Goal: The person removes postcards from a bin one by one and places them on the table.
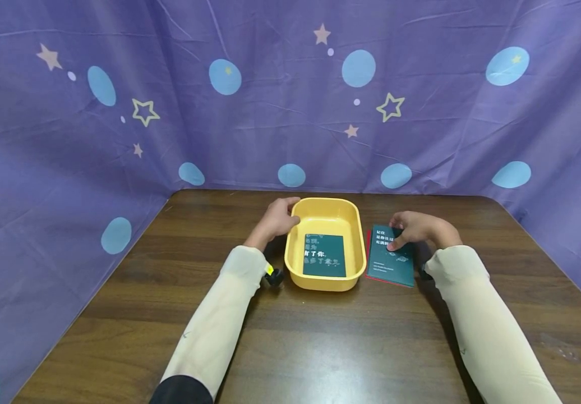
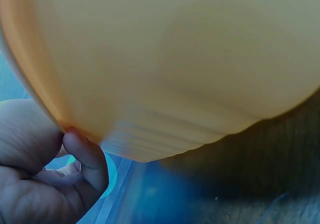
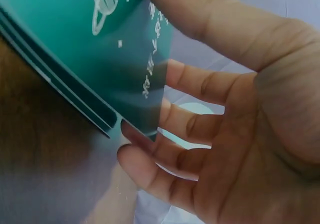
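In the head view a yellow plastic basin (image 1: 328, 284) stands on the table, and a dark green notebook (image 1: 324, 266) with white lettering lies flat inside it. My left hand (image 1: 275, 220) pinches the basin's left rim; the left wrist view shows its thumb and fingers (image 2: 92, 159) at the edge. To the right of the basin, my right hand (image 1: 422, 227) pinches another dark green notebook (image 1: 388, 272), thumb on the cover and fingers underneath. Layered edges show below that cover in the right wrist view. A red edge (image 1: 368, 241) sticks out from under this notebook.
The brown wooden table (image 1: 310, 348) extends around the basin. Behind it hangs a purple curtain (image 1: 290, 134) with stars and blue dots. A small black object with a yellow patch (image 1: 273, 276) is at the left wrist.
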`<state>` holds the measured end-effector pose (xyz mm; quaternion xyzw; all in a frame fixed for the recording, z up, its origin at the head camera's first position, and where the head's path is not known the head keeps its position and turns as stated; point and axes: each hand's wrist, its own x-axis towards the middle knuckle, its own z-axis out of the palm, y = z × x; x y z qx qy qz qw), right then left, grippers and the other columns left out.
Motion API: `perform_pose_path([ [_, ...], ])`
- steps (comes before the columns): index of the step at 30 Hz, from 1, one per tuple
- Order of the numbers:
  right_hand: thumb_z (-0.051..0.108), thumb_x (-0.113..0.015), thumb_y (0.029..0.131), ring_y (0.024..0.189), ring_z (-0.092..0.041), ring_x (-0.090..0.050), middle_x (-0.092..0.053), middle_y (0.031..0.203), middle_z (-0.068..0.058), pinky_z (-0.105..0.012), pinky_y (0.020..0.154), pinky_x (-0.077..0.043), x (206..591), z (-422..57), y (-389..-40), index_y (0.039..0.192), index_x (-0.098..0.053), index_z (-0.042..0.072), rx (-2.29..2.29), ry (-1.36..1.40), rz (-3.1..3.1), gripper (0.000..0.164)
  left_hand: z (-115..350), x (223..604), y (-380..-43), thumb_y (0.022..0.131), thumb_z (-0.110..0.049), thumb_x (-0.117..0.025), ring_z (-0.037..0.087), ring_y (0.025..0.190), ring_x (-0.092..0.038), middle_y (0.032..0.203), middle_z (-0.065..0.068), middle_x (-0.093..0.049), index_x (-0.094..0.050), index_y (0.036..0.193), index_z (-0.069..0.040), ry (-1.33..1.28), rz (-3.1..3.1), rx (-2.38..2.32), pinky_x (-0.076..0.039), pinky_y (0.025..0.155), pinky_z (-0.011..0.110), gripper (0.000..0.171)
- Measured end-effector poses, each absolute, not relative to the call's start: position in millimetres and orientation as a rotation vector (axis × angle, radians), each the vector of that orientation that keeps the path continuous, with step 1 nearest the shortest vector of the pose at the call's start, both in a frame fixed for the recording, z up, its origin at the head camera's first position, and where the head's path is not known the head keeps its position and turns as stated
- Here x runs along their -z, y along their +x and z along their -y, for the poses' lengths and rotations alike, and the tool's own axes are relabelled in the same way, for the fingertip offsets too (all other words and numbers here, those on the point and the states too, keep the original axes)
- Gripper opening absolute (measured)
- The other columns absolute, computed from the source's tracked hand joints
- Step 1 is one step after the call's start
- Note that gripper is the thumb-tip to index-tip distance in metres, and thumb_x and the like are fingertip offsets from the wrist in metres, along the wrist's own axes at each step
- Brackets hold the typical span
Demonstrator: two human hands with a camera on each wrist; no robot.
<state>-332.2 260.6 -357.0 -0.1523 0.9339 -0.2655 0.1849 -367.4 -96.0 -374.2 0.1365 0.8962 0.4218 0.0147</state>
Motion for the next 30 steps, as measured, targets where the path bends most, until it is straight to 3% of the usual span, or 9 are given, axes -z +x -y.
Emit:
perform_pose_path([
  [11,0.038,-0.083,0.069,0.102,-0.031,-0.056,-0.061,0.112,-0.018,-0.052,0.092,-0.044,361,-252,-336,0.121,-0.056,-0.007,0.487,-0.456,-2.738,0.073,97,371,-366,0.084,-0.005,-0.058,0.02,0.088,-0.06,0.112,0.012,-0.06,-0.043,0.142,-0.007,0.428,-2.787,-1.307,-0.054,0.071,0.028,0.06],
  [19,0.036,-0.083,0.07,0.105,-0.032,-0.056,-0.061,0.116,-0.02,-0.053,0.093,-0.043,361,-248,-336,0.122,-0.055,-0.007,0.447,-0.428,-2.742,0.073,97,373,-368,0.084,-0.004,-0.058,0.021,0.09,-0.06,0.113,0.013,-0.06,-0.044,0.141,-0.006,0.439,-2.79,-1.312,-0.054,0.072,0.027,0.059],
  [25,0.036,-0.08,0.074,0.099,-0.03,-0.059,-0.064,0.11,-0.019,-0.048,0.086,-0.048,357,-245,-335,0.12,-0.056,-0.004,0.477,-0.481,-2.822,0.066,96,374,-368,0.085,-0.004,-0.058,0.021,0.089,-0.06,0.112,0.014,-0.059,-0.043,0.142,-0.006,0.422,-2.771,-1.321,-0.055,0.071,0.028,0.059],
  [30,0.042,-0.069,0.083,0.097,-0.031,-0.059,-0.063,0.109,-0.019,-0.05,0.084,-0.048,350,-235,-334,0.119,-0.056,-0.004,0.481,-0.527,-2.966,0.059,96,373,-366,0.084,-0.003,-0.058,0.021,0.09,-0.06,0.112,0.014,-0.059,-0.043,0.142,-0.005,0.423,-2.777,-1.322,-0.055,0.072,0.028,0.059],
])
